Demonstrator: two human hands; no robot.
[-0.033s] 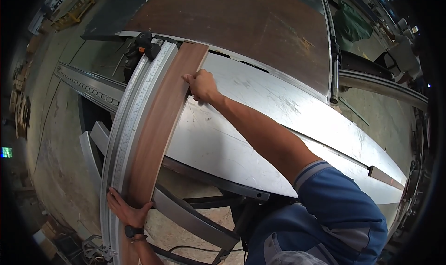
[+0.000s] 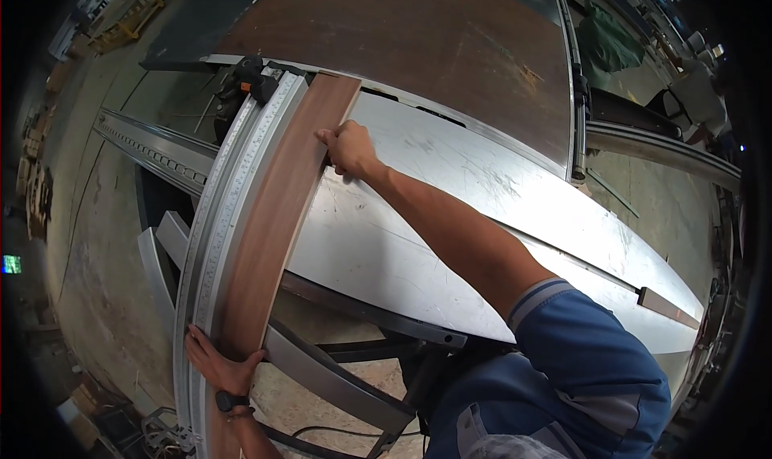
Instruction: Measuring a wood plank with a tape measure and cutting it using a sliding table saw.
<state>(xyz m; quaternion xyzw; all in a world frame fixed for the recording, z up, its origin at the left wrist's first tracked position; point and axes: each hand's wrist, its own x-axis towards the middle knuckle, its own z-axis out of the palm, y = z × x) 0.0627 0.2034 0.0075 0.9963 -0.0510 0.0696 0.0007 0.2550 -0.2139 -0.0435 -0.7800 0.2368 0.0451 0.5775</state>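
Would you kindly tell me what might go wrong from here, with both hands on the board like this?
The board might twist away from the ruled rail if the right hand at its edge pulls unevenly.

Fingers of the left hand reach across onto the rail, so they could get pinched if the board shifts.

The board's near part extends past the metal table, so it could dip if poorly supported; any support beneath is hidden.

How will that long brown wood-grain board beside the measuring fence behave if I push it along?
The wood-grain board will probably stay stiff: it runs past the edge of the metal table without obvious sag. It may slide readily over that bare, shiny surface. Lying flat, it seems unlikely to roll.
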